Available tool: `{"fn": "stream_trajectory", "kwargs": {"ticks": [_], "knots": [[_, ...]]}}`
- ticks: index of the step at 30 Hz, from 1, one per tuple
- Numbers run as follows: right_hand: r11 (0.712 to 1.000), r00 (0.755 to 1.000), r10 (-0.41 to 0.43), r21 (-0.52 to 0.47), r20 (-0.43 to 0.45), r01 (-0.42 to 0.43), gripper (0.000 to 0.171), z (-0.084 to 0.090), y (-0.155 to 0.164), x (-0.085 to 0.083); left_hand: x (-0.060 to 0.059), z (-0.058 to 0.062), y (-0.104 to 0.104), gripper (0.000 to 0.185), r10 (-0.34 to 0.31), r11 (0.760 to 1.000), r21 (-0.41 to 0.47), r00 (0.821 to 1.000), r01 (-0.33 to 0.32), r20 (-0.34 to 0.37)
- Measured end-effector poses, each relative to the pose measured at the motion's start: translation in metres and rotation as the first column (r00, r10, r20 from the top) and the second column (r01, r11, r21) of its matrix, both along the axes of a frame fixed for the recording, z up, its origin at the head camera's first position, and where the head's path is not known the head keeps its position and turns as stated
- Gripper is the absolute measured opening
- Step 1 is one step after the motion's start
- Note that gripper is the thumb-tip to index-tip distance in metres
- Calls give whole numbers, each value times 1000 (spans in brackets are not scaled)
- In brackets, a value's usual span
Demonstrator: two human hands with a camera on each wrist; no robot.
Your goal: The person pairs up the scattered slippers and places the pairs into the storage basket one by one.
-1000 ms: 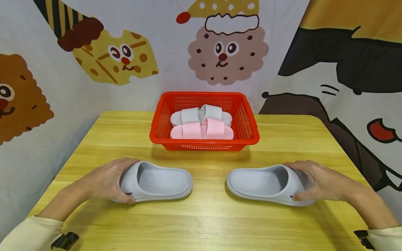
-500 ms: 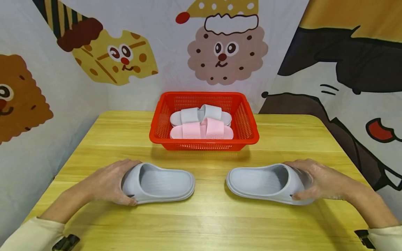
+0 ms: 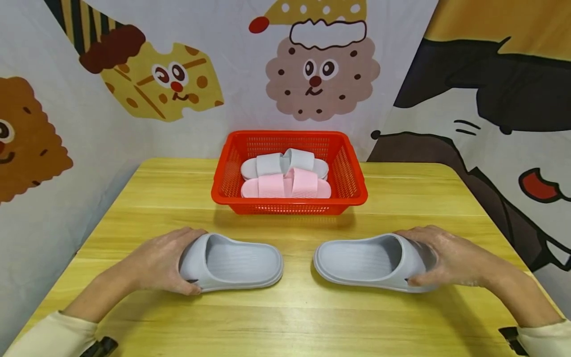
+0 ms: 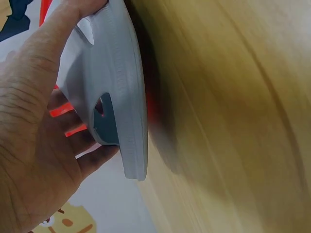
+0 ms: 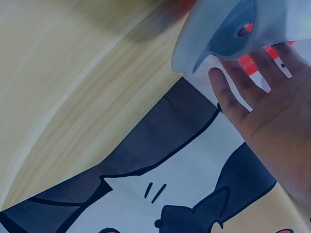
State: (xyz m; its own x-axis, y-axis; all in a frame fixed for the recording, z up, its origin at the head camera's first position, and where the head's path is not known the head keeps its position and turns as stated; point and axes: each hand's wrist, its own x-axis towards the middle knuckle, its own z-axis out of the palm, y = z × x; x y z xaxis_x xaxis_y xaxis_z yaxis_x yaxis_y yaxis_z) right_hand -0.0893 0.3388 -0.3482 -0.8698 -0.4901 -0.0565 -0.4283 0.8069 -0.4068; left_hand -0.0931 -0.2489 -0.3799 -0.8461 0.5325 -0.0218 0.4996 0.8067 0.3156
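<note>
Head cam first: we've got our left hand [image 3: 158,263] wrapped round the closed toe end of the left grey slipper [image 3: 236,262], thumb on the near side, fingers over the top, and our right hand [image 3: 446,258] clamped the same way on the right grey slipper [image 3: 366,260]. Both slippers sit flat on the yellow wood surface [image 3: 294,317], heels pointing at each other w/ a gap between. Behind them, the red basket [image 3: 352,183] has a grey pair and a pink pair [image 3: 285,186] inside. Left wrist cam: palm and fingers cup the slipper [image 4: 119,97], sole edge against the surface, bit blurry tho. Right wrist cam: fingers [image 5: 238,97] curl under the slipper [image 5: 228,34], red basket showing between them. Our guess at the step: pairing up the two greys, grip's already set. Next move prob needs both brought together evenly, soles staying flat so neither one tips.
</note>
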Motion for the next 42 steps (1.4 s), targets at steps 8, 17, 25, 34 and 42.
{"fn": "stream_trajectory", "kwargs": {"ticks": [8,17,25,34,42], "knots": [[1000,1000,-5,8,20,4,90,1,-5,2,4,0,5,107,11,999,-36,1000,-10,23],[999,998,50,2,-40,-50,86,-1,-9,2,5,-2,13,107,1,999,-41,999,-3,-46],[996,994,90,-9,-59,-91,83,-1,-19,-1,4,-2,23,106,-22,999,-30,997,19,-80],[997,996,71,12,-49,-71,83,3,-28,-1,4,-3,31,110,-47,998,-43,994,43,-98],[995,993,98,-9,-59,-99,83,3,-32,-1,6,-5,34,109,-67,997,-36,991,63,-120]]}}
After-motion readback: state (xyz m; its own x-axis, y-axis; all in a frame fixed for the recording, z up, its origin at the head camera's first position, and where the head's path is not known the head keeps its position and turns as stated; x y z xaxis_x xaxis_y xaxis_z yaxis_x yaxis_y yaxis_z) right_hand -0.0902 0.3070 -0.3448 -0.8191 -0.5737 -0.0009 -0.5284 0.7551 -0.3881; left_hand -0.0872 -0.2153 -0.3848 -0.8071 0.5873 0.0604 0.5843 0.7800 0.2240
